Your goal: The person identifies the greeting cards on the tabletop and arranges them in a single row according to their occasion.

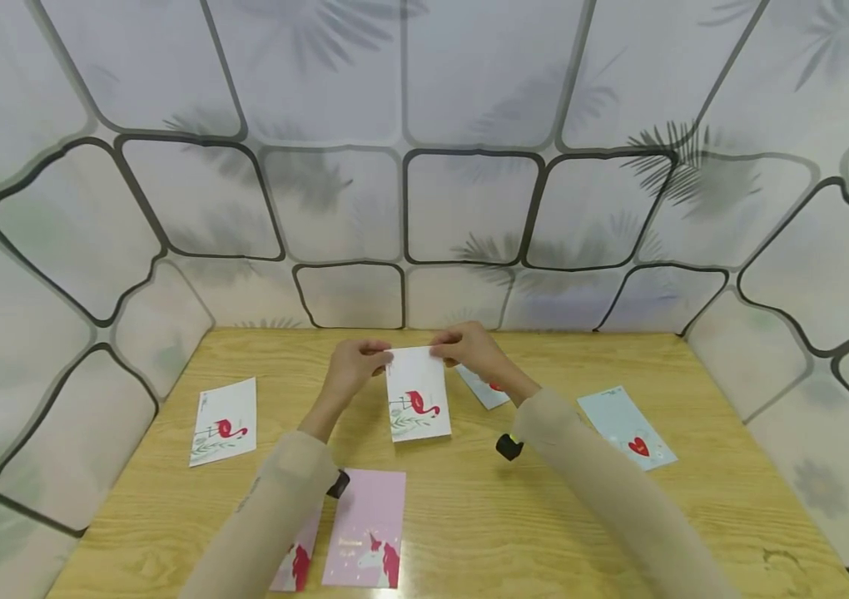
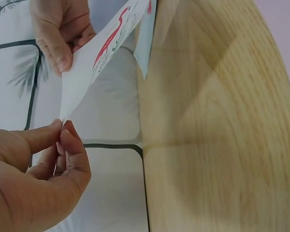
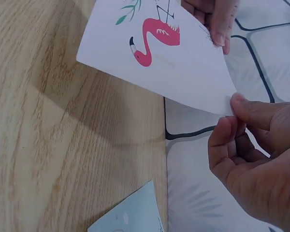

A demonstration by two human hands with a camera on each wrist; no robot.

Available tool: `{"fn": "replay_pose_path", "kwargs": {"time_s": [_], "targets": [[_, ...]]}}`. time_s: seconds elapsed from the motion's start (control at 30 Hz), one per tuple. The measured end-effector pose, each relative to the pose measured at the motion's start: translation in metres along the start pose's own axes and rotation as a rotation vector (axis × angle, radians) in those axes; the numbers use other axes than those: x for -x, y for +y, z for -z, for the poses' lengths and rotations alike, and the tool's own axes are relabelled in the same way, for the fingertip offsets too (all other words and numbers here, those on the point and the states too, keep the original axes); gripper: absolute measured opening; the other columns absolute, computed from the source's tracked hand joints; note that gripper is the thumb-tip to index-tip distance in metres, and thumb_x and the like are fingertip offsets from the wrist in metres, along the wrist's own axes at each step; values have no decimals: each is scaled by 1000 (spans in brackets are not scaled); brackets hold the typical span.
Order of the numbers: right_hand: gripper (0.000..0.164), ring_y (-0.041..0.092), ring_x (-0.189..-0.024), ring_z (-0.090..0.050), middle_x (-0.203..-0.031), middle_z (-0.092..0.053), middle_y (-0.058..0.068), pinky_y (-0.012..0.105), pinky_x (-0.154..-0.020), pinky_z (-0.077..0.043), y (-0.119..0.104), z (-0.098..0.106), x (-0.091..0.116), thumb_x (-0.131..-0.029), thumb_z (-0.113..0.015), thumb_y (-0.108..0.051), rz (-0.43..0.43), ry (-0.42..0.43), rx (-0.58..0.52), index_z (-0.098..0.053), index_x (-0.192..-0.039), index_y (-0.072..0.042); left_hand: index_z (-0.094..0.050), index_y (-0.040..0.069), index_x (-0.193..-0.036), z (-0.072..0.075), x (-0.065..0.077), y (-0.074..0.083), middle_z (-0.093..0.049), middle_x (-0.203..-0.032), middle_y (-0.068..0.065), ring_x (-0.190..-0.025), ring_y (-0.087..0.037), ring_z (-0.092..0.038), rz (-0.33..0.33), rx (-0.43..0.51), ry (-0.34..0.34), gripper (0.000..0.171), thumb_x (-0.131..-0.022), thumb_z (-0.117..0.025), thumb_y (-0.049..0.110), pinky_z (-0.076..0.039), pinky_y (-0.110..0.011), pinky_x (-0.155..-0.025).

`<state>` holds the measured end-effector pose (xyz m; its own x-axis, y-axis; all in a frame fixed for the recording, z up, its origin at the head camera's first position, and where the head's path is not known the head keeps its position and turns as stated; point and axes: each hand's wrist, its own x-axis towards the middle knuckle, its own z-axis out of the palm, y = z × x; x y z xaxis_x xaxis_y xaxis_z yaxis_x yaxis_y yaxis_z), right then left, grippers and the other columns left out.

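Observation:
Both hands pinch the far corners of a white card (image 1: 417,383) printed with a red flamingo and green leaves, raised over the table. My left hand (image 1: 353,366) grips its far left corner between thumb and fingers. The far right corner is pinched by my right hand (image 1: 469,345). In the right wrist view the flamingo card (image 3: 159,67) hangs tilted, its near edge off the wood. A pale blue card (image 1: 483,389) with a red heart lies partly hidden behind my right hand and wrist.
Another flamingo card (image 1: 224,422) lies at the left of the wooden table (image 1: 514,516). A blue heart card (image 1: 627,427) is at the right. Two pink unicorn cards, one the nearer pink card (image 1: 366,524), lie in front, partly under the left sleeve. A patterned cloth wall (image 1: 469,208) borders the back.

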<state>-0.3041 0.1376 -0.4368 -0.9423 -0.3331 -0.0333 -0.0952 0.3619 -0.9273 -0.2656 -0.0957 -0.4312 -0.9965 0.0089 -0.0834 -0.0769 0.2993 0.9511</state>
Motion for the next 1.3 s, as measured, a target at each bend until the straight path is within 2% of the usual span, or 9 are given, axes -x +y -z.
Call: {"fn": "replay_pose_path", "kwargs": {"time_s": [0.17,0.47,0.83,0.93,1.07,1.13,1.3], "targets": [[19,15,-75,-65,-89,-72,7,30,-76,-59,1,9,9,-96,-75,-10,-57,-20,-99,-75,-109,4,-74,-3,-112,-1,4,9,-74,-109,-17,-92,-22,-71,-12,0,-39,18,-97,-72,6,-60,-32,-85],[23,14,-74,-62,-93,-69,7,27,-74,-57,-12,25,32,-99,-70,-6,-107,-52,-210,-70,-115,10,-74,-1,-113,-2,15,29,-73,-111,-14,-95,-22,-70,-33,3,-105,19,-97,-72,8,-59,-34,-89],[10,15,-71,-58,-87,-66,5,28,-71,-54,-19,37,57,-100,-67,-5,-104,-93,-292,-71,-105,3,-76,2,-110,-5,31,46,-73,-105,-10,-93,-23,-70,-38,-11,-157,17,-96,-75,11,-59,-34,-87],[9,15,-71,-57,-84,-63,5,26,-66,-51,-21,41,64,-101,-67,-7,-96,-106,-296,-71,-103,1,-76,2,-108,-5,36,51,-73,-102,-10,-92,-23,-70,-48,-17,-178,15,-96,-75,11,-59,-38,-89],[7,16,-69,-56,-80,-62,6,26,-62,-47,-22,44,73,-101,-66,-7,-79,-123,-305,-72,-99,-2,-76,1,-106,-7,43,55,-73,-97,-9,-89,-22,-69,-73,-17,-200,13,-96,-74,9,-60,-36,-84],[7,15,-68,-57,-81,-63,6,26,-63,-48,-22,45,78,-100,-67,-6,-83,-121,-322,-73,-98,-2,-76,1,-104,-9,46,55,-73,-95,-9,-87,-22,-69,-75,-8,-205,12,-96,-74,9,-59,-32,-80],[8,14,-67,-59,-86,-68,6,27,-68,-56,-20,45,89,-99,-69,-5,-110,-109,-362,-73,-99,1,-76,0,-103,-14,52,55,-73,-92,-8,-82,-17,-67,-73,8,-227,10,-95,-74,7,-60,-30,-78]]}}
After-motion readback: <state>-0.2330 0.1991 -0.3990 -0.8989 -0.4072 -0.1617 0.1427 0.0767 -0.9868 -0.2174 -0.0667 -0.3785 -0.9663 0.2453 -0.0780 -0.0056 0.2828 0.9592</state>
